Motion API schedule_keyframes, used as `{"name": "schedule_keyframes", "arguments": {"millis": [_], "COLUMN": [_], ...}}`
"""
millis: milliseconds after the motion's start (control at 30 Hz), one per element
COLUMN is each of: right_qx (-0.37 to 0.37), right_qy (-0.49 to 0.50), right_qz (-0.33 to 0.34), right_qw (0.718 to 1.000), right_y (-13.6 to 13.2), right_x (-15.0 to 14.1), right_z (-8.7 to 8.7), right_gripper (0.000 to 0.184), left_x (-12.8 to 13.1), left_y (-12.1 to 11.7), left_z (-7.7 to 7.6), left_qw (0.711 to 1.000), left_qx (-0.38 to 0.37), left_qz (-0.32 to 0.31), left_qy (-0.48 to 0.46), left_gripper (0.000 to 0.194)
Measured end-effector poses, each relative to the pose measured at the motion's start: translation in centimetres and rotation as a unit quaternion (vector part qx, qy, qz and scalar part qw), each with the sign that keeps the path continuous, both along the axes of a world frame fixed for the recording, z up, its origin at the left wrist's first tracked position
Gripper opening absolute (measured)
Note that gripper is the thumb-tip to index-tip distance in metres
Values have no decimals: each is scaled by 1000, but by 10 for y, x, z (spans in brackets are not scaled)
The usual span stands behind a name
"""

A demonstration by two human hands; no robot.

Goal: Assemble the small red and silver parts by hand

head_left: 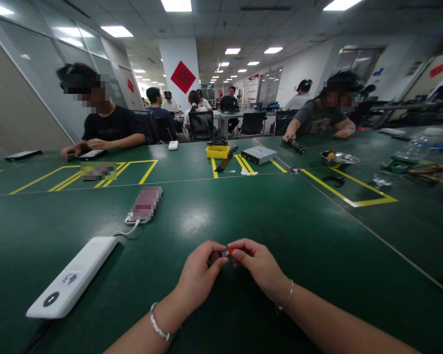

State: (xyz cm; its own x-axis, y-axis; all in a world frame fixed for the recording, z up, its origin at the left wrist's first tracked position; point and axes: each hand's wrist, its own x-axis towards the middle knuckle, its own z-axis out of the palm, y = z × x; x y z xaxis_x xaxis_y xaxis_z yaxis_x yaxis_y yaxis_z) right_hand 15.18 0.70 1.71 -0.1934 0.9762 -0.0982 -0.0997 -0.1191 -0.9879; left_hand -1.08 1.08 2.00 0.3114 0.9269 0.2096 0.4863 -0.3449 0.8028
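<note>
Just above the green table (162,275), my two hands meet fingertip to fingertip in front of me. My left hand (201,273) is closed in a pinch on the clear, silvery end of a small clear-and-orange piece (226,253). At its orange end, the thumb and index finger of my right hand (260,268) are also pinched. Fingers cover most of the piece, so its exact kind cannot be made out, nor whether it is one part or two.
To the left lie a white power bank (84,270) and a cabled phone (145,204). Farther back are a yellow tray (217,153), a grey box (258,154), a metal bowl (341,158) and a plastic bottle (409,152). Two people sit across the table.
</note>
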Motion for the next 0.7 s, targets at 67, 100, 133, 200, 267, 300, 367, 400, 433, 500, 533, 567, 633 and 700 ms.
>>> {"name": "schedule_keyframes", "arguments": {"millis": [67, 100, 133, 200, 267, 300, 367, 400, 433, 500, 533, 567, 633, 700], "right_qx": [2, -1, -6, -20, -35, -41, -48, -49, -49, -56, -59, -61, -57, -39], "right_qy": [-1, 3, 7, 16, 24, 29, 40, 46, 52, 73, 89, 106, 131, 116], "right_qz": [-16, -29, -43, -70, -90, -97, -109, -111, -112, -113, -114, -114, -110, -102], "right_qw": [1000, 1000, 999, 997, 995, 994, 992, 992, 991, 989, 988, 986, 984, 987], "right_y": [-1, -2, -3, -5, -8, -10, -14, -16, -19, -22, -23, -24, -22, -14], "right_x": [-2, -4, -5, -9, -13, -14, -17, -18, -19, -21, -22, -24, -27, -25], "right_z": [1, 2, 2, 3, 3, 2, 0, -2, -3, -5, -6, -6, -6, -4], "right_gripper": [19, 19, 19, 18, 19, 20, 25, 28, 31, 35, 34, 32, 27, 25], "left_x": [0, 1, 1, 3, 4, 4, 3, 3, 3, 3, 4, 6, 10, 13], "left_y": [-1, -2, -2, -3, -4, -4, -4, -4, -4, -4, -5, -6, -7, -8], "left_z": [-2, -2, -3, -4, -5, -5, -6, -6, -6, -7, -7, -7, -6, -4], "left_qw": [1000, 999, 999, 997, 995, 993, 988, 985, 982, 975, 972, 970, 966, 966], "left_qx": [21, 32, 44, 69, 99, 116, 152, 169, 185, 215, 226, 234, 236, 219], "left_qz": [2, 3, 3, 0, -4, -5, -4, -3, 0, 12, 17, 17, 11, 7], "left_qy": [14, 19, 23, 28, 31, 33, 38, 41, 43, 49, 56, 69, 105, 140], "left_gripper": [11, 11, 11, 11, 12, 12, 11, 11, 11, 9, 8, 7, 6, 8]}}
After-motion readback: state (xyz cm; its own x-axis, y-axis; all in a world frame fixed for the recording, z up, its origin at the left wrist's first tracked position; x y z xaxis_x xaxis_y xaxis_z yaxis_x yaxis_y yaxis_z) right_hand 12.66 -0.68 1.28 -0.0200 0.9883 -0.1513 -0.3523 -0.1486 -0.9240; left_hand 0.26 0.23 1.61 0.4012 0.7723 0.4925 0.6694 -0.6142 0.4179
